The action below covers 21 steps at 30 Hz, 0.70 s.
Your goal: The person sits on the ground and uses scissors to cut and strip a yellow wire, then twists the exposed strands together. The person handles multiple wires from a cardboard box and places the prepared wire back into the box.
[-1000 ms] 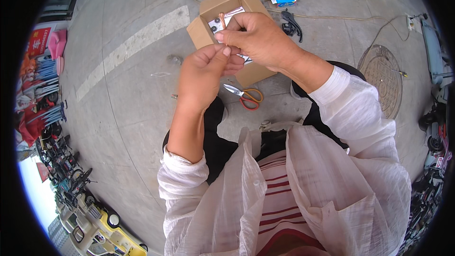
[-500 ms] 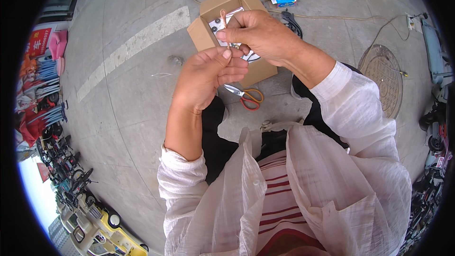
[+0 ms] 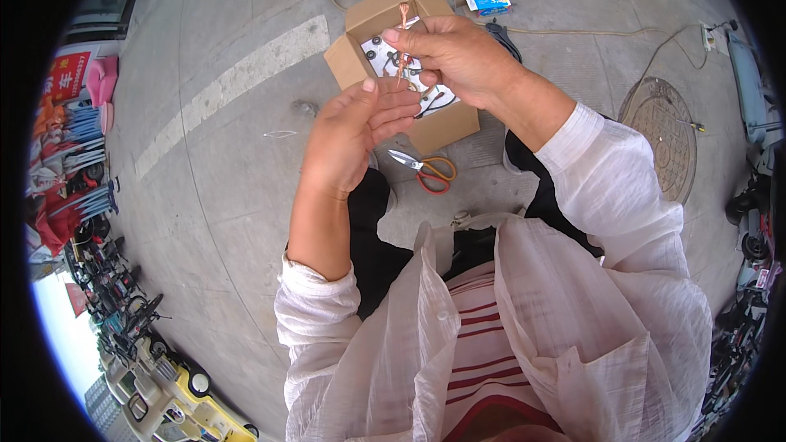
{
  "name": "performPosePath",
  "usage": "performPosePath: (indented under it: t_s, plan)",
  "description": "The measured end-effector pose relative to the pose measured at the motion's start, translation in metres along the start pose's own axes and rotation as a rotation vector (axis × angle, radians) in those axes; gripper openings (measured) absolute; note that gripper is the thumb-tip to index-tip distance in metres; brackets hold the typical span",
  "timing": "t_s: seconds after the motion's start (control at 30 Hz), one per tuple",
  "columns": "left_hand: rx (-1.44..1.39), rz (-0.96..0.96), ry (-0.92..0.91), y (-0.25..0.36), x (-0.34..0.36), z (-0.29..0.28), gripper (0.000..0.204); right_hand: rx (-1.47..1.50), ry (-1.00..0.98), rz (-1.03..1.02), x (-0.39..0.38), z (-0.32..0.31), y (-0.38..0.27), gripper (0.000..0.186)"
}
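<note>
A thin copper-coloured strand bundle, looking like bare wire [image 3: 404,13], stands up from between the thumb and fingers of my right hand [image 3: 458,56], which is shut on it. Its lower end dangles over the fingertips of my left hand [image 3: 348,124]. That hand is open, palm up, with the thumb lifted away from the outstretched fingers. Both hands hover above an open cardboard box [image 3: 446,129]. Small black round parts [image 3: 376,41] and short wires rest on white sheets inside, partly hidden by my hands. On the ground by the box lie scissors [image 3: 423,171] with orange and red handles.
A blue and white small carton [image 3: 490,2] and a dark coiled cable [image 3: 503,39] are beyond the box. A long cord [image 3: 589,31] crosses the ground. At right is a round manhole cover [image 3: 660,137]; at left, a thin white loop [image 3: 281,133] lies on the concrete.
My left thumb has lifted off the copper wire and the left fingers have straightened. My right hand has shifted slightly right with the wire, whose top now looks frayed rather than looped.
</note>
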State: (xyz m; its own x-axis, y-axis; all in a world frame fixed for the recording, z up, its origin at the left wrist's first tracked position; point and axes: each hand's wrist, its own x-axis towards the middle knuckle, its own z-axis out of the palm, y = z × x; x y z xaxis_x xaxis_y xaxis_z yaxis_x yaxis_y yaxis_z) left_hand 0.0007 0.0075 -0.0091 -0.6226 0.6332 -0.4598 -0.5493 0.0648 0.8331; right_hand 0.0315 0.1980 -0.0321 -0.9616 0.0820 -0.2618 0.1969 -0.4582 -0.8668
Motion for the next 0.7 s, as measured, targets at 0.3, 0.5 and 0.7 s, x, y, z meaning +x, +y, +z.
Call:
performPosePath:
  t_s: [0.3, 0.5, 0.7]
  plan:
    - [0.314, 0.225, 0.076, -0.008, -0.001, 0.002, 0.020, -0.102, 0.013, 0.046, 0.003, -0.003, 0.005, 0.037]
    - [1.004, 0.752, 0.192, -0.001, -0.011, 0.010, 0.008, -0.132, -0.153, 0.145, -0.007, -0.001, -0.012, 0.029]
    - [1.086, 0.952, 0.216, 0.001, -0.007, 0.012, 0.017, -0.073, -0.181, 0.258, -0.010, 0.003, -0.011, 0.027]
